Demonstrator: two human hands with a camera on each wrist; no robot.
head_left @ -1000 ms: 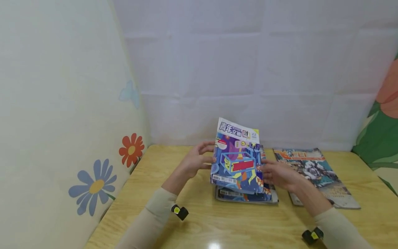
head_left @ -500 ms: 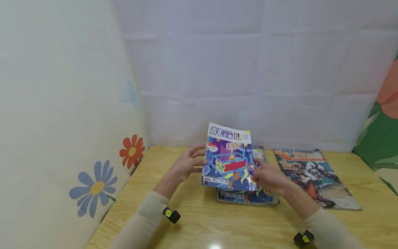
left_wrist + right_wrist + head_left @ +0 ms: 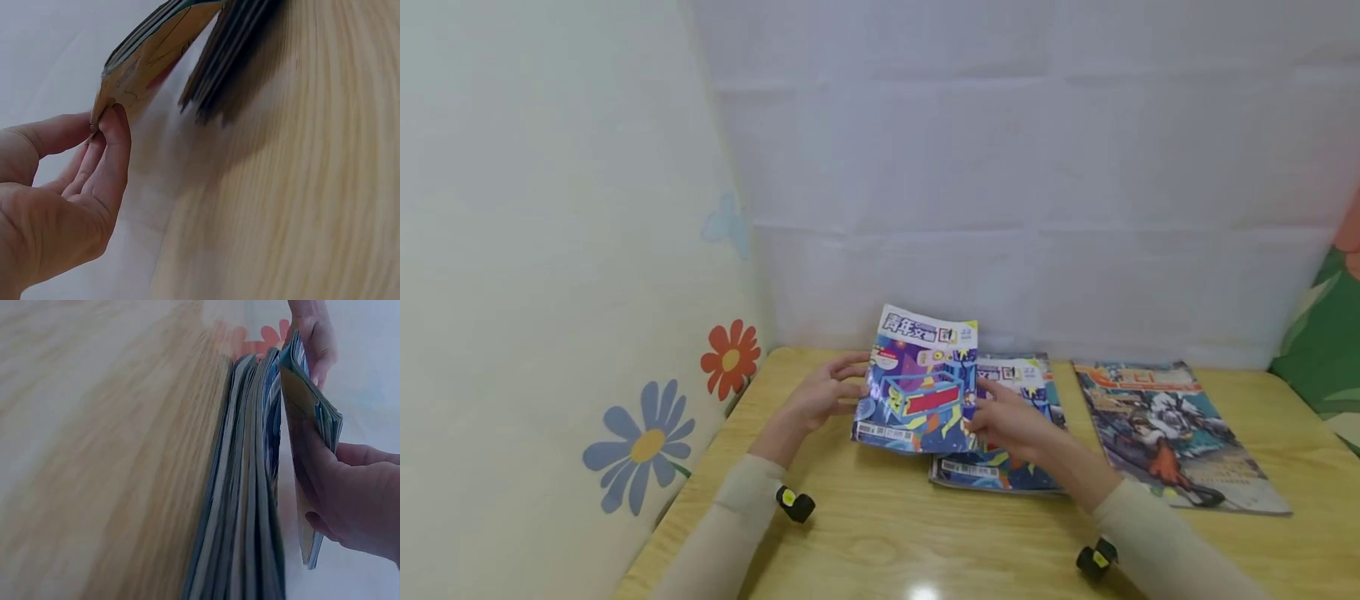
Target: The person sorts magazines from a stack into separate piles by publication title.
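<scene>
Had drifted leftward and down since a second ago: magazine (image 3: pixel 919 387), off the stack (image 3: pixel 1009 458) and now hanging over bare table to its left. Tilted up, cover toward the camera, lower edge just above the wood.

Pinched at its left edge between thumb and fingertips of the left hand (image 3: pixel 823 398); in the left wrist view, only the very corner caught by the fingertips (image 3: pixel 111 125). Gripped at the right edge by the right hand (image 3: pixel 1011 421), fingers curled behind the pages and thumb in front, as seen from the right wrist.

Judged as risks: so thin a pinch on the left could slip, letting that side sag and the pages fan open; a glossy cover would not help. Could also catch the top copy of the stack with a trailing corner and drag it askew, the two lying so near.

Further right, well apart from the stack, lay a larger magazine (image 3: pixel 1172 433), flat.

Beneath all, a pale wooden table (image 3: pixel 880 533), glossy, with a glare spot near the front edge. On the left, a cream wall with flower decals (image 3: pixel 643 442); behind, a creased white sheet (image 3: pixel 1000 167); at far right, a strip of green and orange cloth (image 3: pixel 1326 367).
</scene>
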